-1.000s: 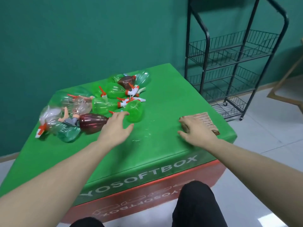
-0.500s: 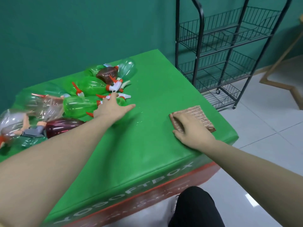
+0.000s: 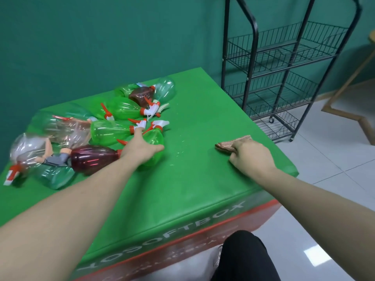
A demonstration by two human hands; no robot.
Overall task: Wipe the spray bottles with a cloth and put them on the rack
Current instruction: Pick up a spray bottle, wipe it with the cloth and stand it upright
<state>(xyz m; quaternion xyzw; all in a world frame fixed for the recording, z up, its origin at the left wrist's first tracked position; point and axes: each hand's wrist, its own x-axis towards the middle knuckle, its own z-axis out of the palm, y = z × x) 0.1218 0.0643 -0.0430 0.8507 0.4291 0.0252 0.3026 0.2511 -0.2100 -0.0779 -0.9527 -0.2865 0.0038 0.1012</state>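
Several spray bottles lie in a heap on the left of the green soft box [image 3: 192,189]: green, clear and dark red ones with red-and-white trigger heads. My left hand [image 3: 142,151] rests on the nearest green spray bottle [image 3: 156,137], thumb spread to the right and a finger stretched toward its trigger. A dark red bottle [image 3: 91,159] lies just left of that wrist. My right hand [image 3: 249,157] grips the brown cloth [image 3: 229,146] near the box's right edge, fingers curled over it, and the cloth is bunched up. The black wire rack [image 3: 284,67] stands behind the box on the right, its shelves bare.
The box top ends close to my right hand, with grey tiled floor [image 3: 334,169] beyond it. A wooden frame [image 3: 345,94] leans at the far right. A green wall [image 3: 101,37] runs behind the box. My dark trouser leg [image 3: 243,256] shows below the front edge.
My left hand has come down onto the green spray bottle. My right hand has closed on the cloth and gathered it from flat into a bunch.
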